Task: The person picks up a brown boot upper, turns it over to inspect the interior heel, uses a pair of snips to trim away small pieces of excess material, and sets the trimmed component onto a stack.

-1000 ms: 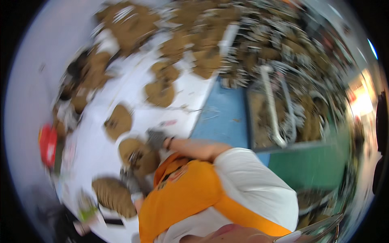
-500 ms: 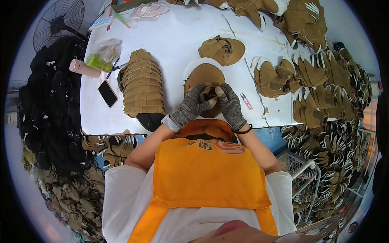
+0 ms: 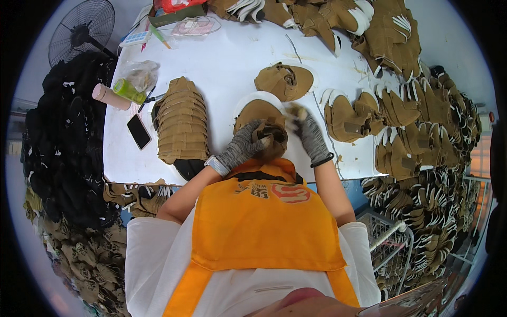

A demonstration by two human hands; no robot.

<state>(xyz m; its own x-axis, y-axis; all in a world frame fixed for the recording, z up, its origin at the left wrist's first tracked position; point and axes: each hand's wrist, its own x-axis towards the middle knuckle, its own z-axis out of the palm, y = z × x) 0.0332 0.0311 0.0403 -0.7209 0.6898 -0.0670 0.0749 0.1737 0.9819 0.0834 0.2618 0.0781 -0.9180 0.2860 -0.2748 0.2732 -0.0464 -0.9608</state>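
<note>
A brown shoe upper (image 3: 257, 110) with a white toe edge lies on the white table in front of me, its ankle opening toward me. My left hand (image 3: 244, 146), in a grey knit glove, is closed on the upper beside that opening. To the right, my gloved right hand (image 3: 310, 134) is off the upper; its fingertips are smeared by motion, so I cannot tell whether they hold anything. Another brown upper (image 3: 277, 83) lies just beyond. Left of my hands is an overlapping stack of brown pieces (image 3: 182, 121) with a black piece at its near end.
A phone (image 3: 139, 131), a pink bottle (image 3: 111, 97) and a green bottle (image 3: 129, 91) are at the left. Grouped uppers (image 3: 346, 117) line the table's right side. More uppers (image 3: 391, 37) pile at the back. A wire cart (image 3: 391, 243) stands below right.
My right hand has come away from the upper to the right. The small red-handled thread snips, seen there before, no longer show. My left hand stays on the upper. The whole view has shifted slightly.
</note>
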